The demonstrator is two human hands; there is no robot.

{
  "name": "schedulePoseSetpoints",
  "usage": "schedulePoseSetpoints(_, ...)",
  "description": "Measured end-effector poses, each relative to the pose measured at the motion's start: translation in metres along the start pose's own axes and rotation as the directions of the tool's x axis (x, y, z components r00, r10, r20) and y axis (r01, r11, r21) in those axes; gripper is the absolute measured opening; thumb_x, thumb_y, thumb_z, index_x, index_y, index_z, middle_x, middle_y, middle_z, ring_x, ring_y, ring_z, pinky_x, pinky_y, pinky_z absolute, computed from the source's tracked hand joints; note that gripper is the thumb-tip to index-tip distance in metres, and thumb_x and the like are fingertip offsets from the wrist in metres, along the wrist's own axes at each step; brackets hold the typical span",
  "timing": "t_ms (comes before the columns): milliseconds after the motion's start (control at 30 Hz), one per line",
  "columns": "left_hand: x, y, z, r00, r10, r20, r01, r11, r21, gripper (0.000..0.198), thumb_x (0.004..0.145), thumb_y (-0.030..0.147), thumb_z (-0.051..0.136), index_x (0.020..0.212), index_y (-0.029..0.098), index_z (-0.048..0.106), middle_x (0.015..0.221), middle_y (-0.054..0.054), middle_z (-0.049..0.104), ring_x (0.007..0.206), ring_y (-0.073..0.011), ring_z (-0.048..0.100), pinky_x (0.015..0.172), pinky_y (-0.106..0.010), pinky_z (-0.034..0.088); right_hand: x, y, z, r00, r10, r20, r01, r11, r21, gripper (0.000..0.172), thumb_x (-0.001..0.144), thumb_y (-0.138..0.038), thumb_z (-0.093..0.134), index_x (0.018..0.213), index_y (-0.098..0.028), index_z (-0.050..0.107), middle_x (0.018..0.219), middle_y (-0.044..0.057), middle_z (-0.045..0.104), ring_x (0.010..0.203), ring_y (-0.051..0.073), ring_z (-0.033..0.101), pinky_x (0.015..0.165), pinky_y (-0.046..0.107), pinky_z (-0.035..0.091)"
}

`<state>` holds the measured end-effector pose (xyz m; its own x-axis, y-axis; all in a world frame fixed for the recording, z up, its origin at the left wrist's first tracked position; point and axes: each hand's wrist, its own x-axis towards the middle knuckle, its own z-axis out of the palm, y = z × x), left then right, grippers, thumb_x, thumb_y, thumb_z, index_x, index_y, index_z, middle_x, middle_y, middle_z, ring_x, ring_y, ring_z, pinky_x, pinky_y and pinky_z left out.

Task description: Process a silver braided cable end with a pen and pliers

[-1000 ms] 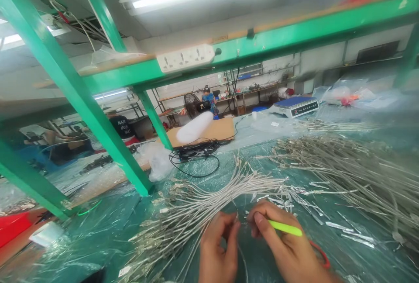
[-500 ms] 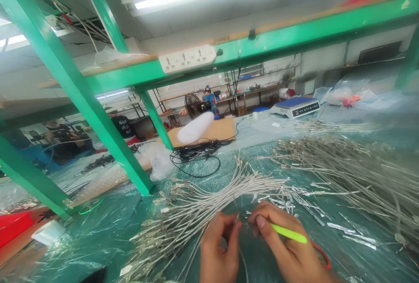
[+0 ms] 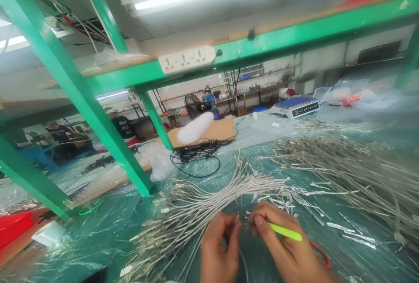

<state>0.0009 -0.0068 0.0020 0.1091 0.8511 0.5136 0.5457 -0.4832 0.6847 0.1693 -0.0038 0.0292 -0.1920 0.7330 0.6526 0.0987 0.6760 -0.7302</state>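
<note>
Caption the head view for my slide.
Left hand pinches a thin cable, right hand holds a yellow-green tool, near a pile of cables.

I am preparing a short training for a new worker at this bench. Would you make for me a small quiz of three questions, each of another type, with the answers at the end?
1. Multiple choice: What does the right hand hold?
A) a roll of tape
B) a yellow-green handle
C) a black cable

2. True or false: The white power strip is mounted on the green beam above the table.

3. Fill the gap: Behind the cable heap, the scale has a ____ top.

Key: 1. B; 2. true; 3. blue
</note>
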Motion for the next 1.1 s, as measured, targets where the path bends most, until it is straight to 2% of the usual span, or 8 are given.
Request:
schedulePoseSetpoints(67, 0.000, -0.002, 0.001, 1.000, 0.006, 0.004, -0.006, 1.000, 0.013, 0.013, 0.090, 0.023, 0.051, 0.088, 0.012, 0.057, 0.073, -0.002, 0.048, 0.067, -0.0066, 0.046, 0.063, -0.020, 0.038, 0.000, 0.001, -0.001, 0.999, 0.038, -0.008, -0.038, 0.999, -0.014, 0.019, 0.093, -0.016, 0.041, 0.077, -0.011, 0.051, 0.075, 0.003, 0.050, 0.071, 0.007, 0.048, 0.065, 0.021, 0.037)
schedulePoseSetpoints(133, -0.001, -0.003, 0.002, 0.999, 0.033, 0.005, -0.034, 0.999, 0.028, 0.010, 0.089, 0.021, 0.052, 0.089, 0.012, 0.057, 0.074, -0.002, 0.048, 0.067, -0.0061, 0.046, 0.063, -0.019, 0.039, 0.000, 0.003, -0.001, 0.986, 0.169, -0.002, -0.169, 0.986, 0.002, 0.033, 0.096, -0.030, 0.038, 0.073, -0.010, 0.051, 0.071, 0.004, 0.050, 0.068, 0.008, 0.048, 0.063, 0.022, 0.037)
schedulePoseSetpoints(300, 0.000, -0.003, 0.002, 0.985, 0.169, -0.042, -0.163, 0.979, 0.123, 0.003, 0.087, 0.013, 0.054, 0.089, 0.013, 0.055, 0.074, -0.001, 0.048, 0.064, -0.0037, 0.046, 0.061, -0.016, 0.039, 0.003, 0.007, 0.001, 0.875, 0.478, 0.074, -0.480, 0.839, 0.255, 0.051, 0.093, -0.056, 0.036, 0.082, -0.009, 0.051, 0.078, 0.007, 0.052, 0.066, 0.010, 0.052, 0.066, 0.024, 0.041)
schedulePoseSetpoints(500, 0.002, -0.001, 0.004, 0.951, 0.295, -0.092, -0.270, 0.939, 0.213, 0.013, 0.082, 0.005, 0.055, 0.092, 0.014, 0.052, 0.073, -0.001, 0.045, 0.063, -0.0038, 0.046, 0.059, -0.015, 0.039, 0.009, 0.014, 0.005, 0.775, 0.626, 0.082, -0.552, 0.609, 0.569, 0.051, 0.076, -0.058, 0.058, 0.077, -0.007, 0.054, 0.073, 0.009, 0.054, 0.059, 0.017, 0.054, 0.057, 0.028, 0.043)
schedulePoseSetpoints(667, 0.000, -0.004, 0.003, 0.979, 0.184, -0.083, -0.172, 0.976, 0.137, 0.004, 0.085, 0.012, 0.055, 0.090, 0.014, 0.056, 0.075, -0.001, 0.048, 0.065, -0.0042, 0.048, 0.061, -0.016, 0.040, 0.003, 0.029, 0.009, 0.750, 0.648, 0.131, -0.498, 0.424, 0.756, 0.039, 0.084, -0.047, 0.056, 0.085, -0.008, 0.059, 0.078, 0.010, 0.056, 0.064, 0.017, 0.054, 0.058, 0.030, 0.044)
schedulePoseSetpoints(733, -0.001, -0.005, 0.001, 0.998, 0.045, -0.047, -0.042, 0.997, 0.072, 0.012, 0.089, 0.023, 0.053, 0.086, 0.013, 0.059, 0.074, -0.002, 0.050, 0.066, -0.0055, 0.048, 0.062, -0.017, 0.039, 0.002, 0.028, 0.010, 0.767, 0.628, 0.135, -0.497, 0.447, 0.744, 0.043, 0.083, -0.051, 0.056, 0.086, -0.008, 0.059, 0.080, 0.010, 0.056, 0.066, 0.018, 0.055, 0.061, 0.031, 0.045)
schedulePoseSetpoints(867, -0.002, -0.004, 0.002, 0.970, -0.239, 0.042, 0.241, 0.969, -0.056, 0.035, 0.091, 0.045, 0.048, 0.088, 0.012, 0.062, 0.076, -0.005, 0.051, 0.070, -0.0093, 0.048, 0.068, -0.020, 0.040, 0.005, 0.014, 0.011, 0.816, 0.572, 0.080, -0.517, 0.662, 0.543, 0.057, 0.081, -0.063, 0.051, 0.082, -0.006, 0.055, 0.078, 0.010, 0.052, 0.065, 0.015, 0.055, 0.063, 0.029, 0.046)
schedulePoseSetpoints(1100, -0.003, -0.005, 0.005, 0.953, -0.301, 0.021, 0.302, 0.948, -0.103, 0.038, 0.088, 0.048, 0.051, 0.089, 0.012, 0.062, 0.075, -0.006, 0.050, 0.071, -0.0105, 0.047, 0.069, -0.022, 0.039, 0.003, 0.009, 0.012, 0.858, 0.510, 0.063, -0.489, 0.771, 0.409, 0.056, 0.090, -0.061, 0.038, 0.084, -0.007, 0.051, 0.079, 0.010, 0.052, 0.067, 0.013, 0.055, 0.066, 0.026, 0.046)
